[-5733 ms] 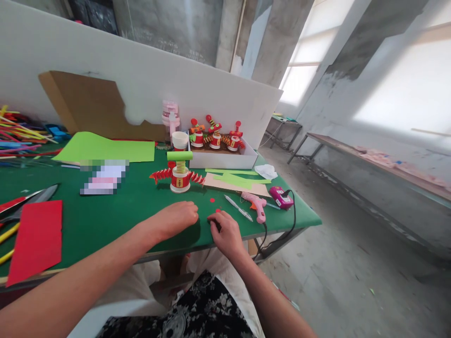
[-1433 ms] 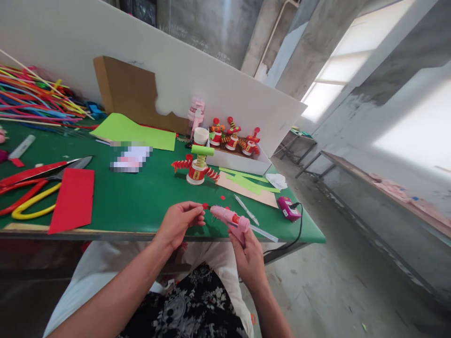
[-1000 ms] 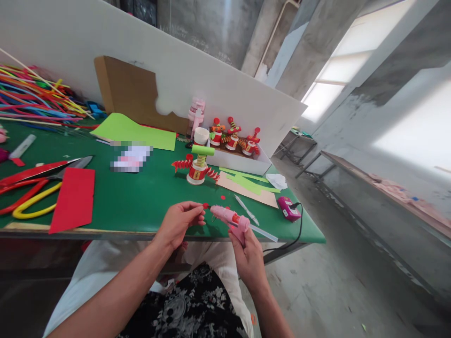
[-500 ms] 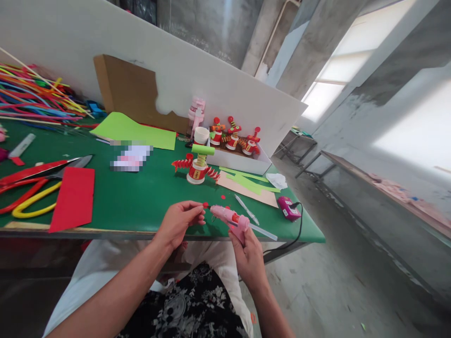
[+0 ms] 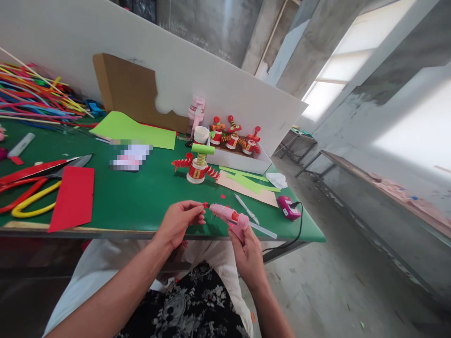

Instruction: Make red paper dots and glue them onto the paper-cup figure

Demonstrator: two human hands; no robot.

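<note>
My right hand point(image 5: 246, 246) is wrapped around the handle of a pink glue gun point(image 5: 225, 215), with a clear glue stick point(image 5: 264, 231) poking out of its back end. Between the thumb and finger of my left hand point(image 5: 183, 220) is a small red paper piece point(image 5: 205, 205). The gun's dark nozzle points at this piece and is at or very near it; contact is too small to make out. Beyond my hands stands a red and white paper-cup figure point(image 5: 196, 171) with folded red arms and a green paper roll on top.
A white box point(image 5: 239, 159) holds several similar figures. Green paper strips point(image 5: 246, 180), a white pen point(image 5: 246, 209) and a purple box with a cable point(image 5: 289, 208) lie on the right. Scissors point(image 5: 38, 183), red paper point(image 5: 72, 199) and green sheet point(image 5: 134, 131) lie on the left.
Almost nothing differs. Both hands keep their places, with the glue gun's nozzle still at the small red paper piece.
</note>
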